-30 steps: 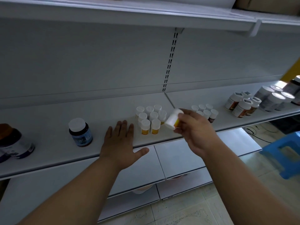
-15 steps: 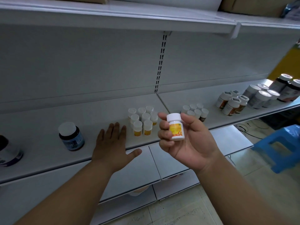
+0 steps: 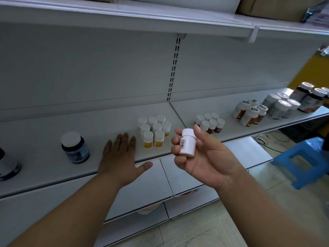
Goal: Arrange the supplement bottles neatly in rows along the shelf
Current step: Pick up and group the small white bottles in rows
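Note:
My right hand holds a small white bottle upright in front of the shelf, fingers curled round it, its barcode side facing me. On the white shelf behind it stands a cluster of several small white-capped bottles with orange labels. My left hand lies flat on the shelf's front edge, fingers straight, just left of that cluster. Farther right is a cluster of small brown bottles.
A dark jar with a white lid stands at the left, and another dark jar at the far left edge. Larger bottles and grey jars fill the shelf's right end. A blue stool stands on the floor at right.
My right hand has lifted the small bottle off toward me, turned it upright, then rotated it from its orange label to its barcode side. The left hand stays flat on the shelf.

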`<control>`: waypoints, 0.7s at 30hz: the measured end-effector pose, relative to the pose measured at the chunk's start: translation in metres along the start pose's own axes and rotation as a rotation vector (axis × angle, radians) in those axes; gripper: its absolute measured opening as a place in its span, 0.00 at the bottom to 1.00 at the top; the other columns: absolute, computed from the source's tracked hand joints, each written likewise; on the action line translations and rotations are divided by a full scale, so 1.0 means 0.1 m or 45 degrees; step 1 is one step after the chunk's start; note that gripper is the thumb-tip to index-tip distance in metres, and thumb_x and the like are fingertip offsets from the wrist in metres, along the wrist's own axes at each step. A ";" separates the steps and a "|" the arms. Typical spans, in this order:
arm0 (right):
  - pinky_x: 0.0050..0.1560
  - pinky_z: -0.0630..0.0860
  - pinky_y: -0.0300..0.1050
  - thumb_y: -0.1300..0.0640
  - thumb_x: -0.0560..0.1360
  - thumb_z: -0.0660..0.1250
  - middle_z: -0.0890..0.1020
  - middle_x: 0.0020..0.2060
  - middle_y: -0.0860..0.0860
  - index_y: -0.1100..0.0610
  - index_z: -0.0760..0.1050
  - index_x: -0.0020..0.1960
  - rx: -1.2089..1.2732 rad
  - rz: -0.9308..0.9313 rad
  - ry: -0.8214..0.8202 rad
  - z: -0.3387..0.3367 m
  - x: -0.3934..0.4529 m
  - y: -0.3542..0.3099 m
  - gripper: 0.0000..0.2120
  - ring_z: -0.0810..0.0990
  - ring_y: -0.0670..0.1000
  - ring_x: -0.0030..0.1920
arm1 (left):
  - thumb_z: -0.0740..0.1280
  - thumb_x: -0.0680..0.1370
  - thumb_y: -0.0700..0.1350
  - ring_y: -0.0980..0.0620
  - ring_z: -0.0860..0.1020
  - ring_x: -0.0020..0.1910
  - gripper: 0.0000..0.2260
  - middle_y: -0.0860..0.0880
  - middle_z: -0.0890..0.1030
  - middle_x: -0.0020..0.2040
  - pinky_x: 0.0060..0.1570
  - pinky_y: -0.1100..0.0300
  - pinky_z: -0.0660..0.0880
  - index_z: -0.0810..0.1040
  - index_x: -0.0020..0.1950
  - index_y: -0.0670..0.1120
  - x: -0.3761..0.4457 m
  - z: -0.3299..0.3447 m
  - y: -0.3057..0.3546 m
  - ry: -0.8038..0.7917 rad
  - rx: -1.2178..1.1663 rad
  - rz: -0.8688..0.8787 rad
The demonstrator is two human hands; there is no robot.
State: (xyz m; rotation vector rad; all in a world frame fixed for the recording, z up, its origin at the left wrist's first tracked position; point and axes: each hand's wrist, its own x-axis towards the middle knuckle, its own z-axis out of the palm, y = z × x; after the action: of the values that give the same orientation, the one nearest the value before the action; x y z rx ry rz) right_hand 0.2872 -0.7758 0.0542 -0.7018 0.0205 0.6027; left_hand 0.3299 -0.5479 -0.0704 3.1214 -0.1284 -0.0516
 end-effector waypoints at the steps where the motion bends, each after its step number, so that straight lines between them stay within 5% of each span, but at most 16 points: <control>1: 0.38 0.73 0.43 0.54 0.72 0.69 0.77 0.45 0.58 0.64 0.76 0.57 -0.029 0.014 0.025 0.01 -0.01 -0.01 0.18 0.76 0.54 0.42 | 0.25 0.57 0.80 0.45 0.43 0.80 0.60 0.45 0.45 0.82 0.77 0.45 0.43 0.46 0.82 0.49 0.00 0.00 0.00 -0.001 -0.003 -0.002; 4: 0.43 0.75 0.44 0.57 0.74 0.63 0.79 0.49 0.60 0.66 0.75 0.61 -0.187 0.013 0.062 0.01 -0.03 -0.02 0.19 0.79 0.56 0.45 | 0.26 0.58 0.80 0.45 0.43 0.80 0.59 0.45 0.45 0.82 0.78 0.44 0.43 0.45 0.82 0.49 0.01 0.01 0.00 -0.006 0.001 -0.007; 9: 0.38 0.76 0.43 0.53 0.59 0.82 0.80 0.43 0.58 0.56 0.82 0.44 -0.296 -0.098 0.072 0.05 -0.06 -0.01 0.17 0.78 0.55 0.41 | 0.25 0.57 0.80 0.45 0.44 0.80 0.60 0.45 0.46 0.82 0.78 0.44 0.43 0.47 0.82 0.49 0.00 0.01 0.00 -0.001 0.005 -0.007; 13: 0.37 0.75 0.40 0.50 0.67 0.75 0.80 0.39 0.54 0.53 0.82 0.42 -0.396 -0.198 0.219 0.11 -0.07 0.01 0.08 0.77 0.50 0.37 | 0.25 0.57 0.80 0.45 0.44 0.80 0.60 0.45 0.46 0.82 0.78 0.44 0.43 0.46 0.82 0.49 0.01 0.01 0.00 -0.002 0.008 -0.012; 18: 0.47 0.79 0.40 0.57 0.67 0.77 0.81 0.43 0.43 0.51 0.75 0.51 -1.322 -0.783 0.391 0.03 -0.08 0.05 0.16 0.80 0.45 0.45 | 0.26 0.58 0.80 0.45 0.44 0.80 0.59 0.45 0.46 0.82 0.78 0.44 0.43 0.46 0.82 0.49 0.00 0.00 0.00 -0.005 0.014 -0.010; 21: 0.56 0.77 0.44 0.59 0.69 0.76 0.80 0.52 0.44 0.49 0.76 0.54 -1.806 -1.148 0.327 -0.04 -0.11 0.08 0.17 0.79 0.49 0.56 | 0.27 0.59 0.80 0.45 0.44 0.80 0.58 0.45 0.46 0.82 0.78 0.45 0.43 0.46 0.82 0.48 0.00 -0.02 0.01 -0.012 0.020 -0.006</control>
State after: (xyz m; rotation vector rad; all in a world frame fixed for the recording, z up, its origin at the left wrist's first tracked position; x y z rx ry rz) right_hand 0.2742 -0.7787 0.0490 -1.9923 -0.5069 -0.4778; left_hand 0.3298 -0.5485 -0.0688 3.1372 -0.1223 -0.0658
